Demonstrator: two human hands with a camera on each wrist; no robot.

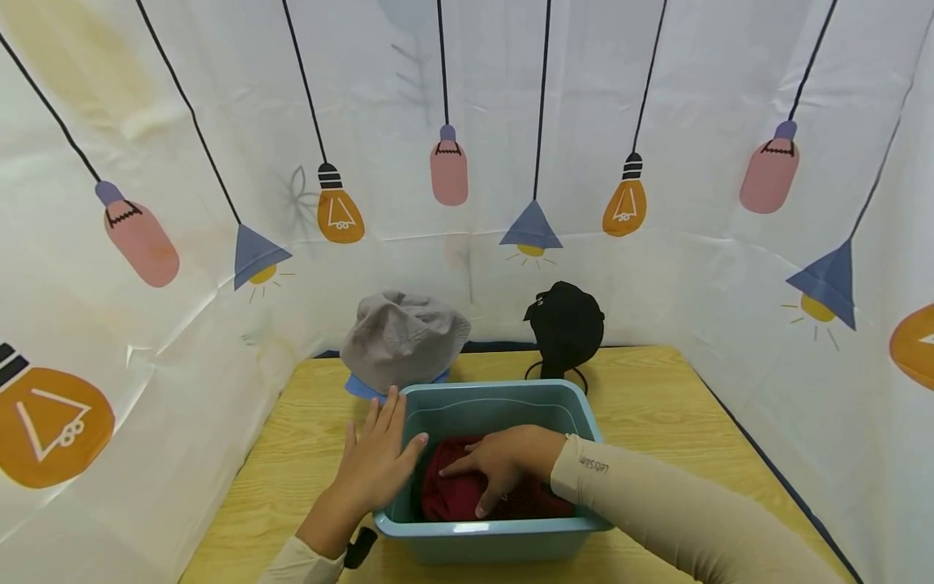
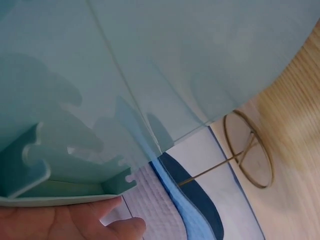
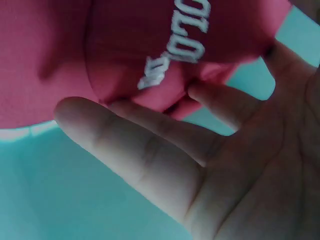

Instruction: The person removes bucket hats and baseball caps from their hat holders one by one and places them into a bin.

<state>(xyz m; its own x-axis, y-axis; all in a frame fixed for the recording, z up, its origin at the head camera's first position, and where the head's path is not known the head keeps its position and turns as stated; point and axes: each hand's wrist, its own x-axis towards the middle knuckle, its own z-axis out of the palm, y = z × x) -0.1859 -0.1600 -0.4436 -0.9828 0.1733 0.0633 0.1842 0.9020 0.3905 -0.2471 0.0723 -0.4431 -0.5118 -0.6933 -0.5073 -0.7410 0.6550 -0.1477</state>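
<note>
A red cap (image 1: 448,496) lies inside a blue-green plastic bin (image 1: 503,531). White raised letters stand out on the cap (image 3: 125,45) in the right wrist view. My right hand (image 1: 503,458) reaches down into the bin, its fingers spread over the cap and touching the fabric. Seen from the right wrist, those fingers (image 3: 145,155) are mostly straight. At the bin's left rim, my left hand (image 1: 375,470) is held with fingers extended and thumb apart. The left wrist view shows this hand (image 2: 65,220) beside the bin's edge.
Behind the bin on the wooden table (image 1: 657,414), a grey bucket hat (image 1: 401,341) sits above something blue. To its right, a black cap (image 1: 569,328) rests on a stand with a wire base (image 2: 270,165). A white printed curtain (image 1: 467,268) surrounds the table.
</note>
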